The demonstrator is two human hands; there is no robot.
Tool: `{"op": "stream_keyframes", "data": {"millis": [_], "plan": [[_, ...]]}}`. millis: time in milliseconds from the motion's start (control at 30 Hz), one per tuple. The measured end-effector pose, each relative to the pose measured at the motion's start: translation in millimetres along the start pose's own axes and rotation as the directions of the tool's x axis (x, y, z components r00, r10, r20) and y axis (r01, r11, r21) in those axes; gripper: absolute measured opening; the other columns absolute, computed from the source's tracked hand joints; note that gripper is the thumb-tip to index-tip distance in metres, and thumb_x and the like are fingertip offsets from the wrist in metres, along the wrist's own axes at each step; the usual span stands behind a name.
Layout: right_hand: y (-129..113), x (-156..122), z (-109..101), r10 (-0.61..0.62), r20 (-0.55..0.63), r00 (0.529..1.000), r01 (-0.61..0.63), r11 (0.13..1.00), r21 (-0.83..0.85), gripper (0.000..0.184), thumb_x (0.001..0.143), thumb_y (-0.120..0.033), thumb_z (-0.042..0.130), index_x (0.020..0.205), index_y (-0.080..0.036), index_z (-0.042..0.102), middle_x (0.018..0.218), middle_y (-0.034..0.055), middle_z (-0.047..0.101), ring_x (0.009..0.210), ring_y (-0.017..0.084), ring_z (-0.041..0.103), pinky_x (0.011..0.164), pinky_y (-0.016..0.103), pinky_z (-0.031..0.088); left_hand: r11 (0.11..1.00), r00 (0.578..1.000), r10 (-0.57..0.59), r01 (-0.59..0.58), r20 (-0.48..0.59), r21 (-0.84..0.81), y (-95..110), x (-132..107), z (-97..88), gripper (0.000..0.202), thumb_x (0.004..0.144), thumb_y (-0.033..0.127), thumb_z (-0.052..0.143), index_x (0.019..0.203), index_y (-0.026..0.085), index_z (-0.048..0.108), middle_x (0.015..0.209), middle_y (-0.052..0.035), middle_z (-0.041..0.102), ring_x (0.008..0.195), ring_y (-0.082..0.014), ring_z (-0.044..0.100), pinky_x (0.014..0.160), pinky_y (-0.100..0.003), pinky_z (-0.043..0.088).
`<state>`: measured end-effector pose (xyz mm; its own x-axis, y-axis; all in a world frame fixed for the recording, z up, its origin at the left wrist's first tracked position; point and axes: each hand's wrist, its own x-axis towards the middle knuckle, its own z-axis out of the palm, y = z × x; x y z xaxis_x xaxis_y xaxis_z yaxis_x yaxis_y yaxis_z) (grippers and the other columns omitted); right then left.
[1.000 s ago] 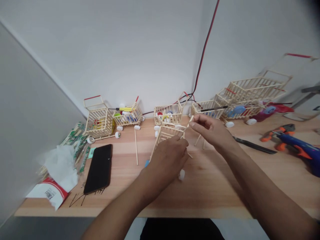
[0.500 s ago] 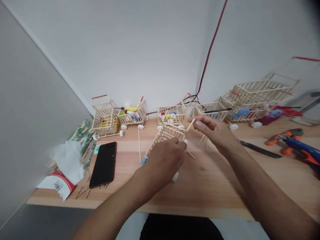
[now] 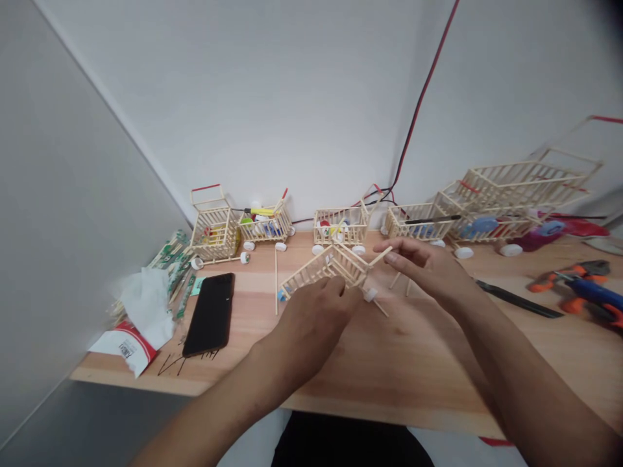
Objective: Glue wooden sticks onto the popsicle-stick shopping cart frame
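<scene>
Seemingly, left hand (image 3: 315, 324) grips the cart (image 3: 353, 257), likely light, fragile, best held at corners; right hand (image 3: 416, 257), the stick (image 3: 379, 257) rightward of it.

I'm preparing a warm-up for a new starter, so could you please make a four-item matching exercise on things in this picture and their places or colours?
1. Left hand
2. Phone
3. Cable
4. Pliers

A. Red and black, running down the wall
B. Orange-handled, toward the right end
C. At the nearest stick cart
D. Flat on the left part of the table

Pairs: 1-C, 2-D, 3-A, 4-B
</scene>
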<state>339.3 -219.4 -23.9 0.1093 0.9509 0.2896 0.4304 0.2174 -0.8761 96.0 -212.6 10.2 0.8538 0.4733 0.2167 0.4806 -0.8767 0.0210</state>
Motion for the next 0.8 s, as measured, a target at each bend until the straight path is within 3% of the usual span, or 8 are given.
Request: {"op": "stream_keyframes", "data": {"millis": [333,500,667,800], "plan": [[14.6,-0.1,-5.4,-0.032,0.055,0.998,0.038,0.994,-0.104,0.032,0.089,-0.049,0.058,0.101,-0.022,0.070,0.093,0.0049,0.070,0.085,0.021,0.062,0.077,0.034,0.046,0.990,0.991,-0.132,0.131,-0.024,-0.052,3.4,-4.4,3.5,0.023,0.086,-0.001,0.043,0.095,0.018,0.051,0.085,-0.0042,0.064,0.078,-0.0230,0.062,0.066,-0.035,0.052],[12.1,-0.8,-3.7,-0.025,-0.070,0.997,0.016,0.993,-0.119,0.031,0.087,-0.049,0.061,0.097,-0.022,0.071,0.081,0.0027,0.066,0.072,0.017,0.055,0.066,0.031,0.041,0.979,0.982,-0.187,0.183,-0.032,-0.086,4.2,-5.9,5.9,0.022,0.088,0.000,0.045,0.097,0.019,0.052,0.091,-0.0047,0.067,0.085,-0.0235,0.063,0.072,-0.036,0.052],[3.4,-4.3,-3.7,0.015,-0.154,0.988,-0.013,1.000,0.014,0.029,0.086,-0.049,0.063,0.095,-0.023,0.071,0.092,0.0030,0.069,0.081,0.017,0.058,0.071,0.029,0.042,0.977,0.977,-0.209,0.207,-0.029,-0.055,0.4,-7.8,8.0,0.025,0.088,-0.001,0.044,0.101,0.018,0.054,0.091,-0.0056,0.067,0.085,-0.0229,0.064,0.071,-0.034,0.052],[-0.5,-5.9,-8.8,0.021,-0.089,0.996,-0.019,1.000,0.019,0.030,0.086,-0.052,0.062,0.090,-0.024,0.072,0.096,0.0028,0.072,0.089,0.019,0.061,0.077,0.029,0.044,0.977,0.976,-0.211,0.207,-0.063,-0.055,-1.2,-9.4,11.8,0.025,0.090,0.001,0.044,0.104,0.019,0.055,0.094,-0.0044,0.068,0.087,-0.0201,0.064,0.073,-0.032,0.052]]}}
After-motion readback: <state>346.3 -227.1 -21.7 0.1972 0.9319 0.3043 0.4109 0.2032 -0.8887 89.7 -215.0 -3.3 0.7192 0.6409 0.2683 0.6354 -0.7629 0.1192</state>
